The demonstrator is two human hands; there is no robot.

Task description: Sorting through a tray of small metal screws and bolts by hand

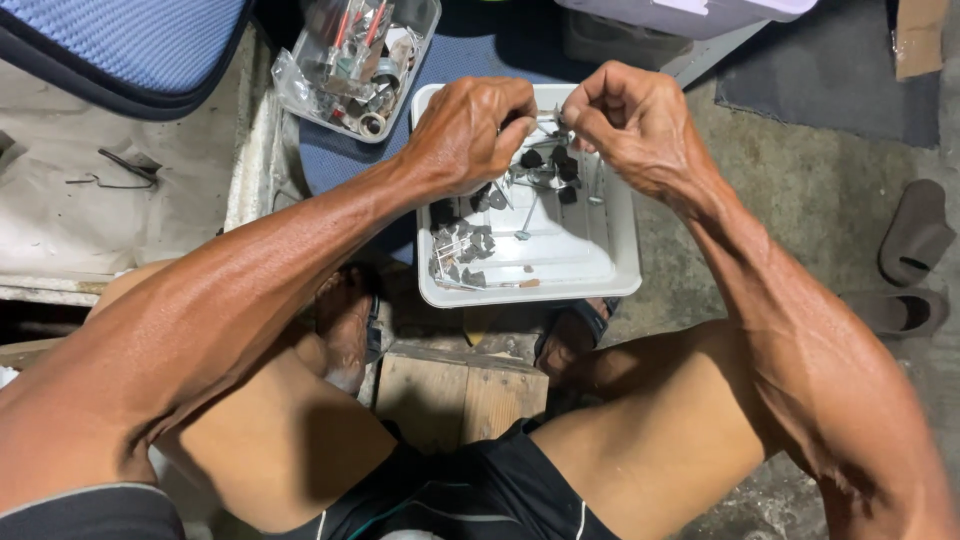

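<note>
Looking down: both hands met over a white tray (620, 262) on the floor, between the person's knees.
Left hand (468, 128): grip curled shut, fingertips pinched on something small at the tray's far edge; the piece itself was hidden by the fingers.
Right hand (630, 118): grip closed too, thumb and forefinger pinched on a thin metal pin (556, 124); only a short bit showed, so its full shape was hard to tell.
Between hands: fingertips almost touching; whether both held the same piece could not be told.
Tray contents: small dark caps (548, 162) and long nails (527, 215) scattered under the hands, a denser heap (462, 254) in the near left corner; single pieces too small to sort out.
Clear tub (352, 62): just beyond the tray to the left, full of mixed hardware, top cut off by the frame.
Sandals (908, 262): well apart, at the right edge on the concrete.
Wood block (462, 388): below the tray, partly shadowed by the legs.
</note>
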